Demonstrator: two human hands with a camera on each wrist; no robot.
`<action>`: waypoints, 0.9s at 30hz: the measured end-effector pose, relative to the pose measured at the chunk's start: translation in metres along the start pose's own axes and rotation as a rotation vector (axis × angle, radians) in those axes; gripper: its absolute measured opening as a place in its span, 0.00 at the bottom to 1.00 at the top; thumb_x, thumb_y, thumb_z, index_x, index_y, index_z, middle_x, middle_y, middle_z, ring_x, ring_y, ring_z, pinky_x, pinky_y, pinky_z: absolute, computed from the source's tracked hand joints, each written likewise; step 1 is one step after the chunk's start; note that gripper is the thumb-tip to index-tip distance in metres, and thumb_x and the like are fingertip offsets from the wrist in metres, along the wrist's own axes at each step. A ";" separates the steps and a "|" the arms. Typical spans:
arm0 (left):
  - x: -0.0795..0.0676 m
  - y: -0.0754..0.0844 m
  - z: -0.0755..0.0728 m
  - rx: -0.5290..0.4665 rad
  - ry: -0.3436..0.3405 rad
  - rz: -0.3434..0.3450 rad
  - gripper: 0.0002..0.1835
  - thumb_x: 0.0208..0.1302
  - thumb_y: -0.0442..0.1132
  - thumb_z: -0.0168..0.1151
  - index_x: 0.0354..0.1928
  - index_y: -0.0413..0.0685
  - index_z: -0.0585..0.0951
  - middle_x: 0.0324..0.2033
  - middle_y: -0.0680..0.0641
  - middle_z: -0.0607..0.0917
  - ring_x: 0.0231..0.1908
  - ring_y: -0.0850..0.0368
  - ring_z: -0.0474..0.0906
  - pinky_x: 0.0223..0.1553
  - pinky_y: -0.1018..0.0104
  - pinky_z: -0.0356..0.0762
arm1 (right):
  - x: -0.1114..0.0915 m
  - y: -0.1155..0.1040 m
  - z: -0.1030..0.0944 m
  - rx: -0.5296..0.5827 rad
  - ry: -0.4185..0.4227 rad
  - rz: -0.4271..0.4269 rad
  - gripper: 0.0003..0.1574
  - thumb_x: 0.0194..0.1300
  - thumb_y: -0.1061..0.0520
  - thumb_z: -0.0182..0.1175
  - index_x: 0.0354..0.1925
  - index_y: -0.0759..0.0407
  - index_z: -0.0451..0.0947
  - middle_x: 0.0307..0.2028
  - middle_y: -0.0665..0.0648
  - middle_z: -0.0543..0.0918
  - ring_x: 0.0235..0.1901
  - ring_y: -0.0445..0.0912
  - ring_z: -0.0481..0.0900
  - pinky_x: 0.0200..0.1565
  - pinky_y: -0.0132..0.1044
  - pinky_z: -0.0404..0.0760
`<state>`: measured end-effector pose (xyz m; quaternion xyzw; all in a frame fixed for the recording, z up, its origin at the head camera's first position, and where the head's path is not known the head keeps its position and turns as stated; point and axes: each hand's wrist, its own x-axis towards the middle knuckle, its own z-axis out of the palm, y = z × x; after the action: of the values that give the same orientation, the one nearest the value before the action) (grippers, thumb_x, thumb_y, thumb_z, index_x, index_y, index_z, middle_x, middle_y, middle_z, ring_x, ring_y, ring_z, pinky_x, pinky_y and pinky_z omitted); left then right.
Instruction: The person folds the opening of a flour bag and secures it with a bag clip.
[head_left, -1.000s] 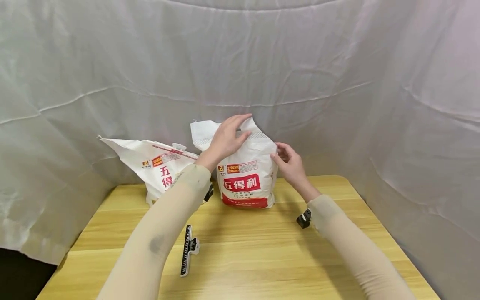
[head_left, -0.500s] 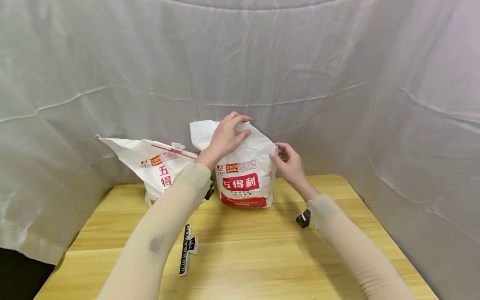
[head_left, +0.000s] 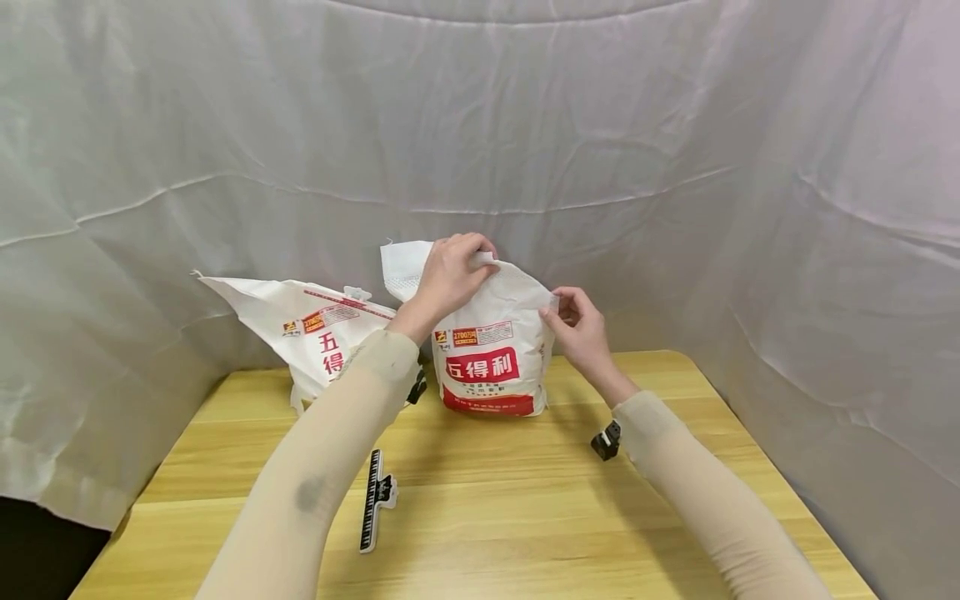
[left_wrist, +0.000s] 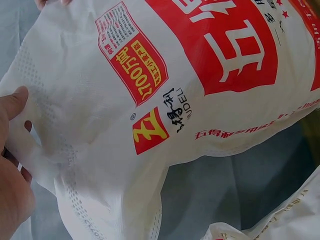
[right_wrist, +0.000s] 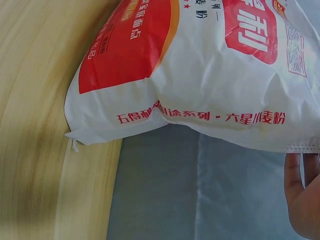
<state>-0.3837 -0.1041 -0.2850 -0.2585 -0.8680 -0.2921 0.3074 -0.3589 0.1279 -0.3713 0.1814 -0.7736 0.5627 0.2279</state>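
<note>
White flour sack with red printed panels and a rumpled skin [head_left: 487,367] stands at the far edge of the pale yellow wood-grain table [head_left: 525,517], near its 12 o'clock in the head view, a slack white flap jutting from its top toward 11 o'clock. Left hand [head_left: 452,271] is at the sack's 12 o'clock, thumb on the near face and fingers bent behind, pinching the top edge with only a little material between. Right hand [head_left: 581,325] is at the sack's 2 o'clock, thumb and curled forefinger pinching the upper corner; the right wrist view cuts much of this hand off, so how firmly it grips is hard to judge.

A second white flour sack with red lettering [head_left: 300,321] slumps at the first one's 9 o'clock, its pointed corner aimed at 10 o'clock, a small white tab [head_left: 357,293] showing at its upper edge. The beige left sleeve [head_left: 315,450] crosses in front and hides its lower right part. A long black-and-white clip with piano-key stripes [head_left: 371,500] lies at 7 o'clock from the upright sack. The beige right sleeve [head_left: 697,475] enters from 4 o'clock, a small black device [head_left: 606,440] at its cuff. Creased grey cloth [head_left: 600,108] hangs behind both sacks.
</note>
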 end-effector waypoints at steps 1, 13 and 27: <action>0.000 0.000 0.000 0.002 0.005 0.004 0.06 0.65 0.38 0.74 0.41 0.48 0.85 0.42 0.49 0.89 0.49 0.49 0.81 0.64 0.53 0.69 | 0.001 0.005 0.000 -0.002 0.010 -0.003 0.19 0.73 0.64 0.63 0.58 0.71 0.74 0.44 0.71 0.81 0.41 0.53 0.78 0.40 0.24 0.77; -0.004 -0.001 -0.003 -0.018 0.016 0.051 0.04 0.63 0.34 0.74 0.35 0.49 0.86 0.37 0.49 0.89 0.47 0.49 0.81 0.65 0.51 0.67 | 0.000 0.011 0.001 -0.034 0.102 -0.047 0.10 0.71 0.61 0.68 0.44 0.66 0.79 0.38 0.64 0.85 0.35 0.42 0.80 0.37 0.23 0.79; -0.009 -0.009 -0.009 -0.024 -0.019 0.108 0.09 0.60 0.25 0.69 0.32 0.47 0.85 0.38 0.48 0.90 0.46 0.48 0.81 0.62 0.51 0.69 | -0.001 0.019 0.007 -0.177 0.163 -0.320 0.04 0.66 0.70 0.66 0.35 0.66 0.80 0.36 0.63 0.83 0.36 0.56 0.86 0.35 0.24 0.83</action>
<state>-0.3796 -0.1192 -0.2889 -0.3116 -0.8520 -0.2830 0.3112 -0.3697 0.1273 -0.3886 0.2351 -0.7604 0.4619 0.3913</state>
